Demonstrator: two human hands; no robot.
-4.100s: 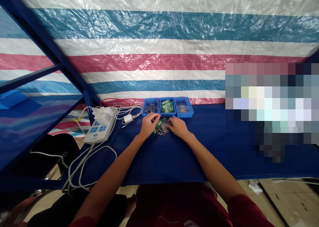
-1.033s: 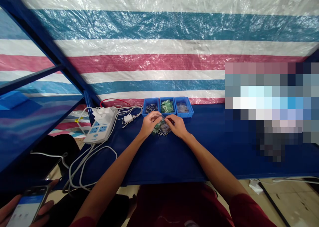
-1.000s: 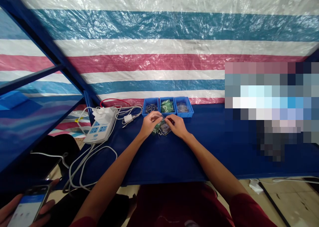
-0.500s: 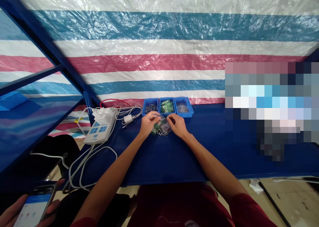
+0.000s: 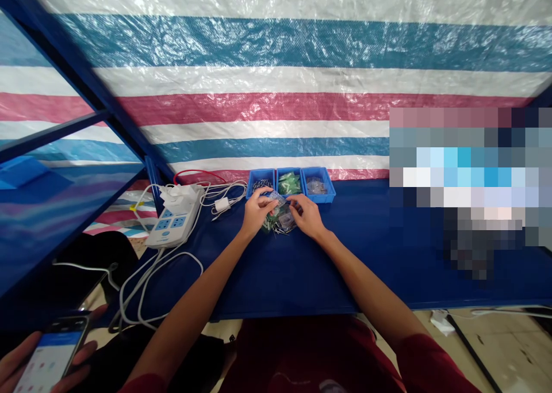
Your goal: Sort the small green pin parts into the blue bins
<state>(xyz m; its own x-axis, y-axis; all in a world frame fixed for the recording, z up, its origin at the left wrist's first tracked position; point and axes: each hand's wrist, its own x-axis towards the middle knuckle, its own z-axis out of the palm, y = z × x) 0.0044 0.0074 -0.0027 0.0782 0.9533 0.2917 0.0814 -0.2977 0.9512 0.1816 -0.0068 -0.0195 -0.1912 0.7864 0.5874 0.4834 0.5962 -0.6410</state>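
My left hand (image 5: 256, 212) is closed on one side of a small clear plastic bag (image 5: 276, 197). The fingers of my right hand (image 5: 307, 213) pinch near the bag's other edge. Under and between the hands lies a pile of small parts: green pieces (image 5: 269, 225), clear plastic pieces (image 5: 286, 219) and thin metal screw-like pieces (image 5: 282, 230). Just beyond the hands stand three blue bins. The left bin (image 5: 261, 173) holds dark metal screw-like pieces, the middle bin (image 5: 288, 172) green pieces, and the right bin (image 5: 329, 190) clear pieces.
A white power strip (image 5: 175, 223) with plugs and looping cables (image 5: 142, 283) lies left of my arm. A white charger (image 5: 222, 205) rests beside the left bin. At lower left, another person's hand holds a phone (image 5: 54, 350). Striped sheeting (image 5: 259, 105) hangs behind the blue table (image 5: 284, 283).
The clear bag has risen slightly and shows more between my hands. My left fingers have shifted a little upward. The other person's phone has moved slightly left.
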